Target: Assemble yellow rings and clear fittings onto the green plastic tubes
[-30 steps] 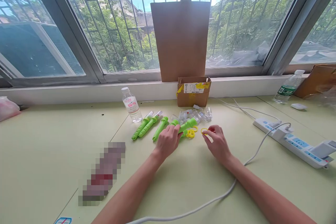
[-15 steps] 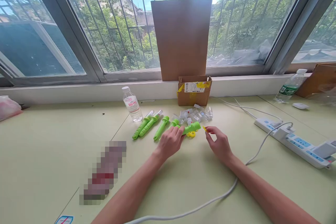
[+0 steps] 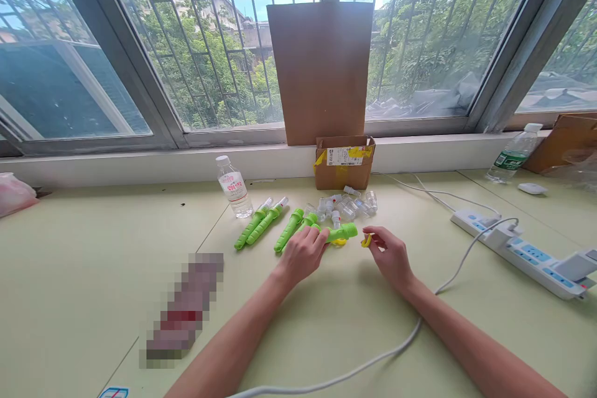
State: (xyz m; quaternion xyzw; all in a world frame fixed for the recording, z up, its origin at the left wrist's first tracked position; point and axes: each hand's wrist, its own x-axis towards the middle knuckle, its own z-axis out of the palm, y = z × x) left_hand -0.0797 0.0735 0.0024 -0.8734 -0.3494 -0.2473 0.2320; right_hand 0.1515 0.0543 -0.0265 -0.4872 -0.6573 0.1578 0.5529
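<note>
My left hand [image 3: 305, 253] is closed around a green plastic tube with a threaded end [image 3: 344, 232], which points right. My right hand [image 3: 388, 253] pinches a small yellow ring [image 3: 366, 240] a short way from that threaded end; the two do not touch. More yellow rings [image 3: 339, 242] lie on the table below the tube, partly hidden. To the left lie other green tubes [image 3: 288, 231], and two of them [image 3: 267, 226] have clear tips. Behind my hands is a pile of small clear plastic pieces [image 3: 347, 205], some with red marks.
A small cardboard box [image 3: 344, 174] stands behind the pile, below a brown board [image 3: 321, 74]. One water bottle [image 3: 234, 189] is at left, another [image 3: 513, 155] at right. A power strip [image 3: 517, 255] and its white cable [image 3: 373, 360] lie at right, the cable passing under my right forearm.
The yellow ring in my right hand has turned to show more of its face. My left hand keeps its grip on the green tube, nearly still.
</note>
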